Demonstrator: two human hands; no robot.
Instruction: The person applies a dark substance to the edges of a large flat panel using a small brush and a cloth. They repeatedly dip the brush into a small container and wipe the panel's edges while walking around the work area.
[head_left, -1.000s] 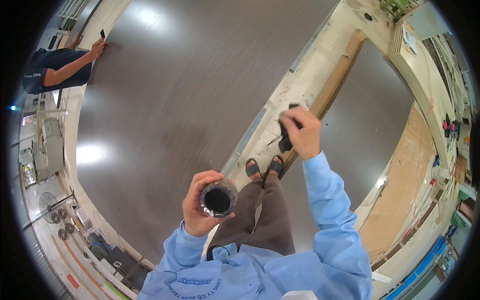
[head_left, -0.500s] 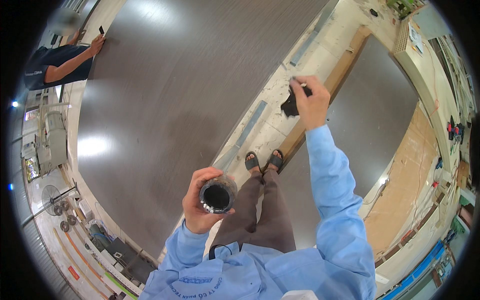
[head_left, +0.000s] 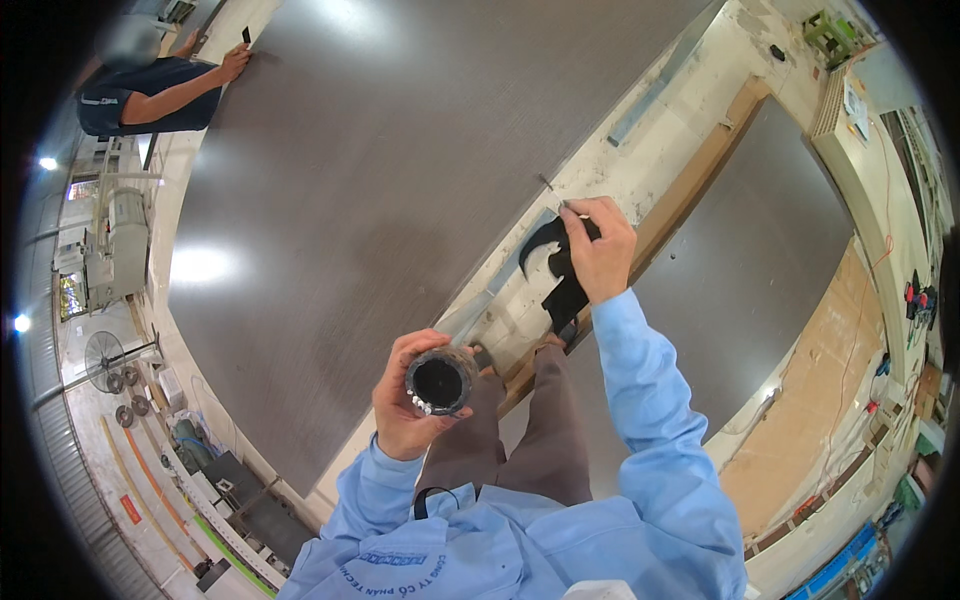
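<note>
My left hand (head_left: 398, 405) is wrapped around a small round jar (head_left: 467, 384), its open mouth facing up. The inside looks dark, and whitish specks stick to the lower rim. Between the fingertips of my right hand (head_left: 606, 255) is a thin fine-tipped brush (head_left: 548, 188), pointing up and left. A black cloth (head_left: 567, 298) hangs from the same hand, below the fingers. Just left of both hands lies a large dark grey-brown panel (head_left: 330, 180) with a fine grain; neither hand touches it.
A second dark panel (head_left: 750, 210) with a brown edge lies to the right. Metal strips (head_left: 655, 90) lie along the large panel's right edge. At the far left, a co-worker (head_left: 150, 100) holds a small dark object over the panel's edge. A fan (head_left: 105, 358) stands at lower left.
My right hand has come down and slightly left with the brush and cloth, and more of the cloth now shows. My legs have shifted in a step. The left hand still holds the jar.
</note>
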